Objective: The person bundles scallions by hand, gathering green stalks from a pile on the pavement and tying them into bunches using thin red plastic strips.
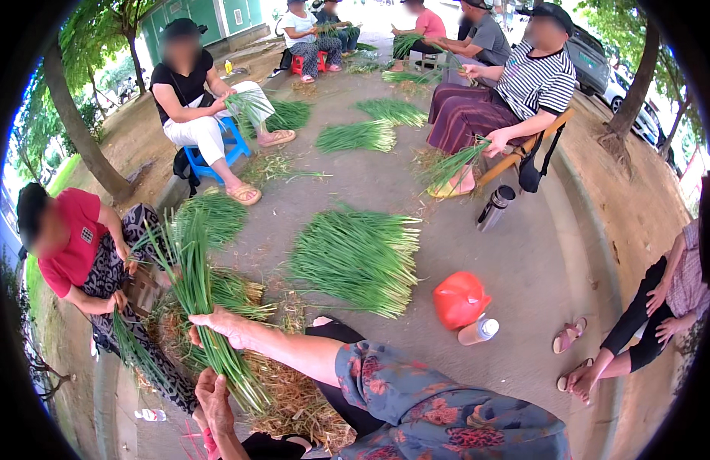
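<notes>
A long bunch of green chives (pixel 198 287) slants across the lower left, with pale stem ends pointing down and right. My right hand (pixel 223 325) reaches over from the right, its fingers wrapped round the middle of this bunch. Just below, beside the pale ends, my left hand (pixel 215 400) is closed with curled fingers. Whatever it pinches, if anything, is hidden. Under the bunch lie more loose chives (pixel 244 295) and a heap of dry, straw-coloured trimmings (pixel 294 395).
A neat chive pile (pixel 355 261) lies ahead on the pavement. Right of it are a red plastic bag (pixel 460 299), a bottle (pixel 478 331) and a steel flask (pixel 496 208). Close on my left, a person in a red shirt (pixel 77 234) handles chives; several others sit around.
</notes>
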Available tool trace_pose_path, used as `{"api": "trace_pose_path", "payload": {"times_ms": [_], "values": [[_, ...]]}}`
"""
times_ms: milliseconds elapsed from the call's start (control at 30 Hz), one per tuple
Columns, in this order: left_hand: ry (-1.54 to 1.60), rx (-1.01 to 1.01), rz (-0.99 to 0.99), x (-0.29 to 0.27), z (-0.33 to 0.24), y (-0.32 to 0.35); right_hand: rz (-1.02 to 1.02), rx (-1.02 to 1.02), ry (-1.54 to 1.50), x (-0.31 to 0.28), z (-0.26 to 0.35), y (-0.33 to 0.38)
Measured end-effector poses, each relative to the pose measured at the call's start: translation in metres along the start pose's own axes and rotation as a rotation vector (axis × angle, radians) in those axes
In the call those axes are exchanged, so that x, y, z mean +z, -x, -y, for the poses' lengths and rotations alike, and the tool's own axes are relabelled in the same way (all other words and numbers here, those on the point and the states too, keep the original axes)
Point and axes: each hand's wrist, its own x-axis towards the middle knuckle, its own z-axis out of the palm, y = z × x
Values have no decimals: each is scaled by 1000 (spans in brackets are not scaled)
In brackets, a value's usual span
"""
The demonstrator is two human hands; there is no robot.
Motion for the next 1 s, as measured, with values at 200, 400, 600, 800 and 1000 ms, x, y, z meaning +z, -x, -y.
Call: {"api": "trace_pose_path", "payload": {"times_ms": [200, 400, 600, 800, 1000], "values": [[-229, -61, -36, -8, -21, 8, 56, 101, 32, -3, -25, -18], [-138, -20, -36, -8, -18, 3, -7, 149, 54, 7, -2, -6], [-140, -51, -51, -16, -18, 10, 41, 190, 9, 11, -8, -7], [-458, 434, -339, -2, -10, -1, 6, 159, 69, 3, -7, -9], [-882, 742, -387, 19, -21, -3, 59, 177, 158, 9, -12, -7]]}}
